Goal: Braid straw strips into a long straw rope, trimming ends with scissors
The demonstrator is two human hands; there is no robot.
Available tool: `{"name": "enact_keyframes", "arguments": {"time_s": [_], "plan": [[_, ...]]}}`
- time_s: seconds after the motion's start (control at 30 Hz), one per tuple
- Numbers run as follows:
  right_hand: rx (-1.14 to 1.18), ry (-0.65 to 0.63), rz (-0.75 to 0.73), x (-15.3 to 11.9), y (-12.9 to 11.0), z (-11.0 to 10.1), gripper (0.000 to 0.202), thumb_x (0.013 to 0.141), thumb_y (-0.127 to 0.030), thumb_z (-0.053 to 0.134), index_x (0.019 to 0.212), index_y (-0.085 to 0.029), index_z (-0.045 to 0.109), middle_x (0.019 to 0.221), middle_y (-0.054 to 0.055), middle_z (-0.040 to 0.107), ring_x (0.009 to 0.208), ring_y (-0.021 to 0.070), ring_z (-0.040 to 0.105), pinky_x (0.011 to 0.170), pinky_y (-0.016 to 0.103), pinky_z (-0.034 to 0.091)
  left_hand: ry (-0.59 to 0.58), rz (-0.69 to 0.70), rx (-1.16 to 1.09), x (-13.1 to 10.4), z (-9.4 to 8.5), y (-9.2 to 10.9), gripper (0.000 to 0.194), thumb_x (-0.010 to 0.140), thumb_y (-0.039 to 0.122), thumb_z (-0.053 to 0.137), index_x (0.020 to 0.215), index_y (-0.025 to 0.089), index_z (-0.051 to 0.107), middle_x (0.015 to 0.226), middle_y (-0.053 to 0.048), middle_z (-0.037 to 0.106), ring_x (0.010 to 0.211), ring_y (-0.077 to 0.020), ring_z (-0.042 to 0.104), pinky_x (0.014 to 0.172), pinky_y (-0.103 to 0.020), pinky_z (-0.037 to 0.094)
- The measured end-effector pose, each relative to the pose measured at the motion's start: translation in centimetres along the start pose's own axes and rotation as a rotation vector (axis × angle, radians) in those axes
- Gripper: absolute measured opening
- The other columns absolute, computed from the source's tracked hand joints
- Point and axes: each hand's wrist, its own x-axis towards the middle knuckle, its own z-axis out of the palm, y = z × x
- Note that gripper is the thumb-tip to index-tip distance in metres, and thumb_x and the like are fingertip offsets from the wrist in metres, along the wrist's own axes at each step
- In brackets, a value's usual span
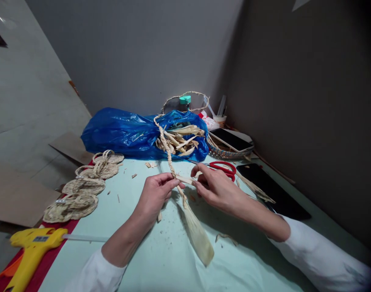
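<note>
A braid of dried corn husk (165,142) runs from the blue plastic bag down to my hands. My left hand (156,192) pinches the braid's lower end between thumb and fingers. Just to its right, my right hand (214,186) grips a pale husk strip (184,179) that stretches sideways from the braid. Another husk strand hangs below the left fingers and widens into a broad flat husk leaf (199,233) on the table. More dried husks (183,140) stick out of the bag's mouth.
Behind lies the blue bag (121,134). Red-handled scissors (224,168), a black tablet (273,190) and a phone (230,139) on a basket (218,153) are to the right. Several woven husk pieces (83,186) and a yellow glue gun (36,243) sit left on the pale tablecloth (136,263).
</note>
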Motion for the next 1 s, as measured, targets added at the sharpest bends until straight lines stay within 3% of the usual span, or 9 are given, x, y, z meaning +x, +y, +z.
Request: {"name": "enact_keyframes", "arguments": {"time_s": [0.1, 0.2, 0.3, 0.47, 0.73, 0.87, 1.0], "plan": [[-0.020, 0.000, -0.010, -0.1, -0.2, -0.4, 0.031, 0.091, -0.026, 0.046, 0.118, -0.014, 0.055, 0.063, 0.000, 0.063, 0.059, 0.0160, 0.053, 0.060, 0.027, 0.031, -0.005, -0.001, -0.004, -0.1, -0.1, -0.1, 0.024, 0.075, 0.033, 0.068, 0.083, 0.011, 0.073, 0.072, -0.005, 0.061, 0.043, -0.0015, 0.020, 0.044, -0.023, 0.008], [0.007, -0.052, -0.001, 0.1, -0.3, -1.1, 0.026, 0.093, -0.030, 0.044, 0.095, -0.015, 0.065, 0.059, 0.000, 0.060, 0.057, 0.0138, 0.051, 0.059, 0.026, 0.030, -0.011, 0.010, 0.001, -0.1, 0.0, 0.0, 0.023, 0.075, 0.033, 0.068, 0.079, 0.011, 0.072, 0.066, -0.002, 0.057, 0.043, -0.0018, 0.020, 0.043, -0.023, 0.008], [0.127, -0.096, 0.016, 0.4, 0.2, -1.5, 0.032, 0.093, -0.033, 0.044, 0.072, -0.015, 0.061, 0.058, 0.000, 0.058, 0.055, 0.0113, 0.048, 0.056, 0.025, 0.029, -0.029, 0.009, -0.007, -0.1, 0.0, 0.0, 0.023, 0.075, 0.034, 0.068, 0.075, 0.010, 0.070, 0.057, 0.002, 0.048, 0.043, -0.0021, 0.019, 0.043, -0.022, 0.008], [0.210, -0.131, 0.062, 0.7, 0.9, -1.4, 0.030, 0.090, -0.035, 0.048, 0.070, -0.016, 0.056, 0.058, -0.001, 0.057, 0.055, 0.0103, 0.047, 0.054, 0.023, 0.029, -0.042, -0.006, -0.022, 0.0, 0.0, -0.1, 0.024, 0.075, 0.034, 0.069, 0.073, 0.011, 0.068, 0.052, 0.006, 0.036, 0.043, -0.0023, 0.017, 0.042, -0.021, 0.007], [-0.095, -0.021, 0.065, 0.2, -0.2, -0.9, 0.020, 0.089, -0.028, 0.050, 0.075, -0.017, 0.059, 0.061, -0.002, 0.052, 0.057, 0.0111, 0.040, 0.056, 0.025, 0.025, -0.067, 0.000, -0.053, 0.1, 0.2, -0.1, 0.024, 0.075, 0.034, 0.069, 0.076, 0.010, 0.069, 0.068, -0.003, 0.057, 0.042, -0.0002, 0.020, 0.043, -0.022, 0.008], [-0.158, 0.058, -0.016, 0.1, -0.2, -0.6, 0.016, 0.087, -0.024, 0.054, 0.076, -0.016, 0.060, 0.079, 0.004, 0.056, 0.077, 0.0156, 0.047, 0.066, 0.025, 0.030, -0.050, -0.020, -0.039, -0.1, 0.4, 0.0, 0.025, 0.072, 0.035, 0.070, 0.076, 0.010, 0.069, 0.075, -0.006, 0.064, 0.042, -0.0006, 0.021, 0.043, -0.022, 0.009], [-0.118, -0.044, -0.033, 0.0, -0.1, -0.4, 0.013, 0.091, -0.022, 0.048, 0.085, -0.016, 0.058, 0.074, 0.002, 0.057, 0.066, 0.0127, 0.045, 0.059, 0.024, 0.027, 0.027, -0.008, 0.069, -0.1, 0.4, -0.1, 0.027, 0.069, 0.035, 0.069, 0.081, 0.011, 0.073, 0.072, -0.006, 0.067, 0.043, -0.0036, 0.026, 0.044, -0.023, 0.013]]}}
